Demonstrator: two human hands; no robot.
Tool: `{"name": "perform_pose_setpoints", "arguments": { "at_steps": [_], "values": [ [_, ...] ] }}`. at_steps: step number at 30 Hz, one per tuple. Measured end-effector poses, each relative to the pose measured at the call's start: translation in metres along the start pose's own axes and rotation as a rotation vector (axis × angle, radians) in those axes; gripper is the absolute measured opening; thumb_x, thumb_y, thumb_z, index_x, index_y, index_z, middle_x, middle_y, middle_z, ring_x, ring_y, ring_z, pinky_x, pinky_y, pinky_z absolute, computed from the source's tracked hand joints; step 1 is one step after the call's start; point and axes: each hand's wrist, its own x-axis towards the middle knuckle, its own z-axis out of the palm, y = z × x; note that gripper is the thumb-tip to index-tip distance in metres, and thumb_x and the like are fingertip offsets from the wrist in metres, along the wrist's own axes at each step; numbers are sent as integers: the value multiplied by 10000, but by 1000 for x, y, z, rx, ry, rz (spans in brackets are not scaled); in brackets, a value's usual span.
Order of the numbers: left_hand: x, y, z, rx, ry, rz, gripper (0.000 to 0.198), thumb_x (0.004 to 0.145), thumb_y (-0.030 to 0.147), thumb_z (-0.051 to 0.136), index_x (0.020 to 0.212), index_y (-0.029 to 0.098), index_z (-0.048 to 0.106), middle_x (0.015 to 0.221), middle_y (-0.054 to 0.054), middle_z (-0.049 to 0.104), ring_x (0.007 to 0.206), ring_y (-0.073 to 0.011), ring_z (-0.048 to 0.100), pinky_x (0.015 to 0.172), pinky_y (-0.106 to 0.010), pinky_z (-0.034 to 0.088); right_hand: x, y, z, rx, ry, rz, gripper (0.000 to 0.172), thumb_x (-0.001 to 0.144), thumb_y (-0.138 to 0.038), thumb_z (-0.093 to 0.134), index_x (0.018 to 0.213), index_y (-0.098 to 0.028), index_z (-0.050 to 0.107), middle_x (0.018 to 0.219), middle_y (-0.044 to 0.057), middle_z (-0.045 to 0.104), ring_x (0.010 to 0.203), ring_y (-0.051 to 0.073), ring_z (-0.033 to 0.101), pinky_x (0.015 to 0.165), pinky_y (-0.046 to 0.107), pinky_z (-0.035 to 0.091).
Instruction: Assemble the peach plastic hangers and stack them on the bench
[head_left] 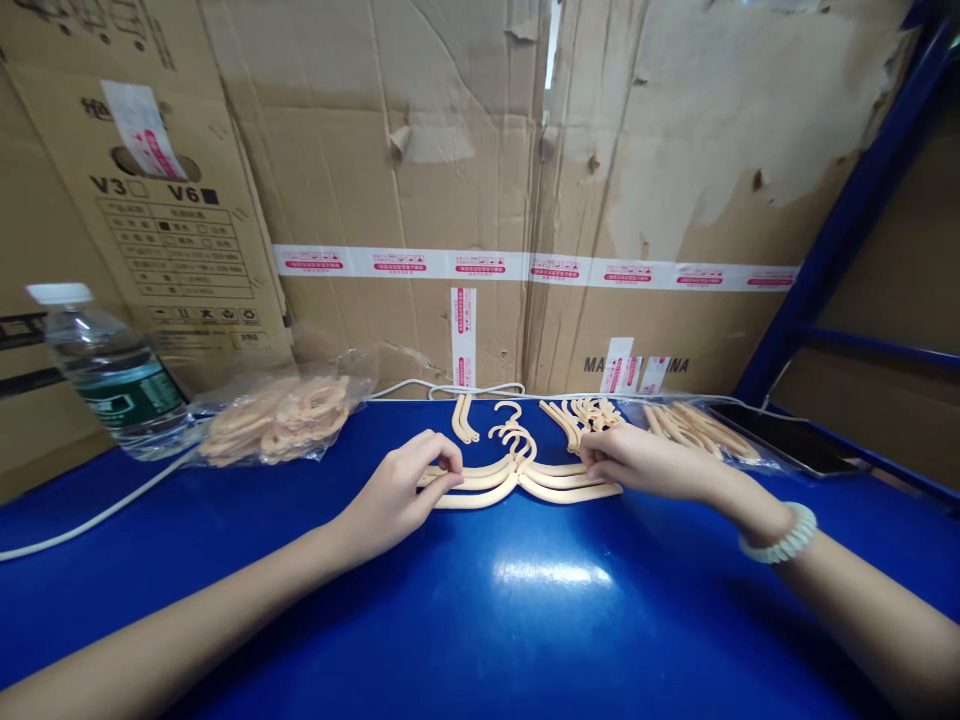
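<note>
Several small cream clothes hangers (491, 494) lie close together on the blue table (480, 630), their hooks toward the cardboard at the back. My left hand (409, 482) is closed at the left ends of these hangers, thumb and forefinger pinching. At the opposite ends, my right hand (619, 463) has its fingers curled down onto the hangers; its fingertips are partly hidden. Just behind the hangers are loose curved hanger arms (465, 420). Beyond my right hand sits a pile of hanger arms and hooks (589, 412).
A clear bag of cream pieces (281, 415) and a water bottle (124, 385) stand at left. On the right are another bag of hanger arms (701, 432) and a dark flat device (795, 442). A white cable (97, 520) crosses the table. Cardboard (405, 330) walls the back.
</note>
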Motion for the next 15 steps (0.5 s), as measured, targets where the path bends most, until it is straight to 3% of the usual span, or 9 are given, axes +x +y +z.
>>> {"name": "perform_pose_setpoints", "arguments": {
  "at_steps": [9,15],
  "values": [
    [-1,-5,1,7,40,-37,197,869,162,557,689,185,478,668,45,496,603,-105,475,575,-219,362,0,-1,0,-53,49,10,141,825,-73,454,786,-179,537,692,29,617,645,166,547,610,264,369],
    [0,0,1,42,43,21,117,878,144,569,772,183,540,761,22,558,693,-122,512,643,-231,384,-4,1,4,-90,80,-65,96,879,-159,453,846,-176,542,683,26,603,594,156,520,558,255,340]
  ]
}}
